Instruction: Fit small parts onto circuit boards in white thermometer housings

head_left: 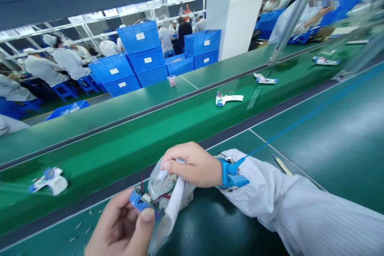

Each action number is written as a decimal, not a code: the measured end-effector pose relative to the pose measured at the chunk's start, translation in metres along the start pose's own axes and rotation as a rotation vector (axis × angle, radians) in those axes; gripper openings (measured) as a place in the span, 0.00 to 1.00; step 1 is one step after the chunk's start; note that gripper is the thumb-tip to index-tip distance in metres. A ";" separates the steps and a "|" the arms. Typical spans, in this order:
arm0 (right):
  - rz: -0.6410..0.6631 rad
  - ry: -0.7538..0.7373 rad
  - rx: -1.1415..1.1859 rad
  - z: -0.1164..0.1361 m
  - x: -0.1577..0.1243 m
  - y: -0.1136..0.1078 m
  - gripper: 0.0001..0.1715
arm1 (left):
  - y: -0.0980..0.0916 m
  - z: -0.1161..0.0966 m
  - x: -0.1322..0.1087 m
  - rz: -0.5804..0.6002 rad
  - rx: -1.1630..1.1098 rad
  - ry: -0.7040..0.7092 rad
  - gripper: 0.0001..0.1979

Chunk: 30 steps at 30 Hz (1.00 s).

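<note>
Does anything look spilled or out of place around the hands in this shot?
Yes: small pale bits lie scattered on the green workbench beside the left hand. They look like stray, spilled pieces rather than parts set out on purpose, though they are too small to identify.

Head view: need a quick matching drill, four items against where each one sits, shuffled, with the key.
Items:
1. Blue antistatic wrist strap
2. Clear plastic bag
3. White plastic handheld device
4. Blue plastic crates

Places:
A. Lying on the green conveyor belt
B. Gripped by the right hand
C. Stacked beyond the belts
D. Around the right wrist

Pairs: 1-D, 2-B, 3-A, 4-C
</note>
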State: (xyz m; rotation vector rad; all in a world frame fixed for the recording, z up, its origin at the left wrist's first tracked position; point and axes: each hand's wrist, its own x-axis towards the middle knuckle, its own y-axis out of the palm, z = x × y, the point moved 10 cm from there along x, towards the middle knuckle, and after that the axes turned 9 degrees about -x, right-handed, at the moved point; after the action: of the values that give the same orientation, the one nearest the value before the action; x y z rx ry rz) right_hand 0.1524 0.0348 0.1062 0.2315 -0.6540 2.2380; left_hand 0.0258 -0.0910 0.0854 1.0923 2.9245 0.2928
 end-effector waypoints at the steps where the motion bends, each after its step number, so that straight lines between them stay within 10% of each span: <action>1: 0.008 0.033 -0.054 -0.003 0.001 -0.001 0.12 | 0.001 -0.002 0.001 0.020 0.005 0.010 0.19; 9: 0.312 0.044 -0.376 -0.005 -0.004 0.018 0.26 | 0.018 -0.021 -0.009 0.141 0.123 0.204 0.10; 18: 0.766 0.191 0.139 -0.012 -0.026 0.068 0.22 | 0.039 -0.049 -0.036 0.379 0.484 0.708 0.12; 30: 0.460 0.421 0.354 -0.022 -0.031 0.057 0.11 | 0.028 -0.040 -0.048 0.174 0.234 0.692 0.16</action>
State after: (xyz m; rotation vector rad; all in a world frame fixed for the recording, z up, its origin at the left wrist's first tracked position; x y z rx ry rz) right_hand 0.1326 -0.0054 0.0549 -0.2417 -0.0797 2.7202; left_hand 0.0775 -0.1089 0.1272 1.5473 3.5333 0.4083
